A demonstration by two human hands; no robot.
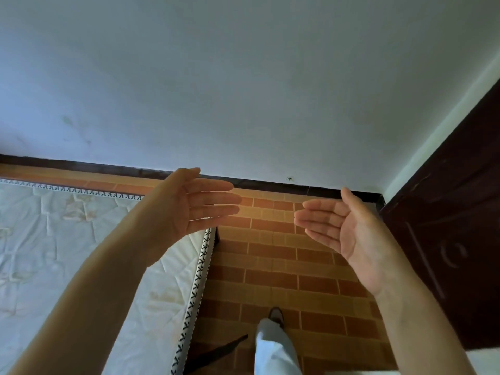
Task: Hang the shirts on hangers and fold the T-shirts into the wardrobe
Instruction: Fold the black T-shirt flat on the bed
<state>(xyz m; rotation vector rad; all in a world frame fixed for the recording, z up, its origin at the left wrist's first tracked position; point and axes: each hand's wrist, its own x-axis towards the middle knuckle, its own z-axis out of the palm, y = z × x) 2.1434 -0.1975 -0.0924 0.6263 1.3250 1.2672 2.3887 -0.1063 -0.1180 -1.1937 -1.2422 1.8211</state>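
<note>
1. Across the upper half of the view, a plain pale blue-white painted wall (243, 77) fills the frame; a dark skirting strip (270, 183) runs along its base where it meets the floor.
2. Below the wall lies an orange-brown floor of brick-pattern tiles (284, 266), bare in the middle of the view.
3. At the left stands a white quilted mattress with a black-and-white patterned edge band (54, 253); its near corner reaches the tiled strip, and its surface shows creases and faint yellowish marks.
4. At the right edge stands a dark reddish-brown wooden panel with carved relief (446, 226) — whether it is a door or the wardrobe front cannot be told.
5. The left hand (189, 207) is raised above the mattress corner, palm turned inward, fingers straight and spread slightly. It holds nothing.
6. The right hand (346, 228) is raised opposite, palm facing the left hand, fingers straight and close together. It also holds nothing. The two hands are apart, fingertips pointing toward each other across a gap.
7. At the bottom centre, a leg in light-coloured trousers (273, 345) ends in a dark shoe (276, 313) on the tiles.
8. Task items — no shirt, T-shirt or hanger appears in this view; their location cannot be told.
</note>
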